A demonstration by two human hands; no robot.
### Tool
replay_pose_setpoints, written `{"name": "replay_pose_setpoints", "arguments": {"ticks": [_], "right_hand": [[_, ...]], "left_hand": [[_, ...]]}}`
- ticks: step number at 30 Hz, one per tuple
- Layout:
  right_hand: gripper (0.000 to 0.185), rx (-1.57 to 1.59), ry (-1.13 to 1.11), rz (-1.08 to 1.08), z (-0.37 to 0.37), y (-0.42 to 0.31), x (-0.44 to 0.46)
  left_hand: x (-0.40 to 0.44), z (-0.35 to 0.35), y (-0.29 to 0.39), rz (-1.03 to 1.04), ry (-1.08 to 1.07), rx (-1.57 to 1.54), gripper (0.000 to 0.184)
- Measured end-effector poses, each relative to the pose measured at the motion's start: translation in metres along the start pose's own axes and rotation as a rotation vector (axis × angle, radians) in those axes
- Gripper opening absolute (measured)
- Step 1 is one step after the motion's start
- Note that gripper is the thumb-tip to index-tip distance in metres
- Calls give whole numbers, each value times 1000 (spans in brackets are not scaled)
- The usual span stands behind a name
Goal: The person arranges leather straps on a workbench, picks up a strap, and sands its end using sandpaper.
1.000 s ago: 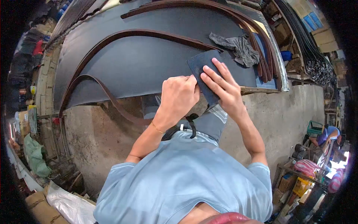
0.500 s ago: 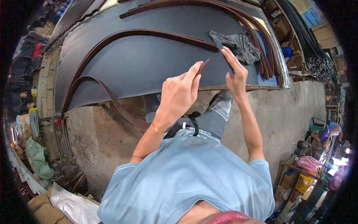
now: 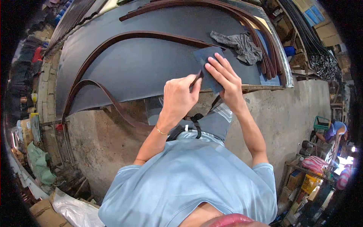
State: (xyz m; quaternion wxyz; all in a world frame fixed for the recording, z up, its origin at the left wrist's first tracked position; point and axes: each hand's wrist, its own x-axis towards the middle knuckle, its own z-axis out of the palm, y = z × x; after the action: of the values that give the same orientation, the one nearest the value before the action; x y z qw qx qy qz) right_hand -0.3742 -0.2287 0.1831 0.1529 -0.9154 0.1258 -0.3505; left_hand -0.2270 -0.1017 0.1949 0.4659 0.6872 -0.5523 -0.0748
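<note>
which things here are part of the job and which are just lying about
Likely part of the job:
strip, pinched in the left hand
dark sheet, held in the right hand

Seemingly just lying about:
grey rag, on the table
green plastic
striped bundle

strap (image 3: pixel 132 122): brown | held sheet (image 3: pixel 202 57): dark blue | rag (image 3: pixel 247 49): mottled grey
</note>
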Motion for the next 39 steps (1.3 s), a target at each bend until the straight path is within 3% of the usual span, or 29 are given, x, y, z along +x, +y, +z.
{"name": "replay_pose_setpoints", "arguments": {"ticks": [4,6,8,10,14,16,18,20,22,24,26,28,30,32,34,36,38,39], "right_hand": [[42,-19,-26,-181,-3,-22,-3],[38,-22,2,-64,-4,0,8],[38,-19,48,-88,-9,5,11],[39,-19,-17,-185,-9,-20,3],[39,-45,2,-73,-16,1,12],[41,-21,-55,-233,-22,-19,5],[41,-26,-75,-207,-23,-12,9],[39,-38,-18,-71,-20,2,14],[44,-28,-39,-226,-24,-12,8],[47,-12,-56,-212,-22,-18,5],[46,16,-54,-67,-20,10,13],[48,-8,-30,-188,-23,4,10],[48,-40,-87,-250,-24,-7,6],[46,40,-82,-84,-21,9,9],[47,-9,-62,-109,-26,5,13],[49,-89,-101,-227,-30,-19,7],[43,2,-61,-56,-24,3,14],[43,-30,-40,-70,-23,4,9]], "left_hand": [[1,-4,-2,8,56,-11,5],[0,-3,-2,-35,5,-19,11],[-1,-4,2,-73,10,-81,15],[0,-8,-1,99,76,-38,9],[-2,-2,6,-56,18,-131,7],[-3,-8,3,111,47,12,6],[-6,-7,6,137,59,-11,6],[-2,-1,12,-18,46,-65,13],[-3,-7,10,82,39,59,10],[-5,-5,5,126,61,101,16],[-6,5,5,71,70,39,17],[5,6,3,37,101,-10,18],[-5,0,0,100,80,211,5],[-5,6,-1,96,144,117,8],[-1,6,1,116,199,100,6],[-3,-4,-1,128,86,235,7],[2,-2,3,142,193,188,6],[3,1,2,134,200,151,9]]}}
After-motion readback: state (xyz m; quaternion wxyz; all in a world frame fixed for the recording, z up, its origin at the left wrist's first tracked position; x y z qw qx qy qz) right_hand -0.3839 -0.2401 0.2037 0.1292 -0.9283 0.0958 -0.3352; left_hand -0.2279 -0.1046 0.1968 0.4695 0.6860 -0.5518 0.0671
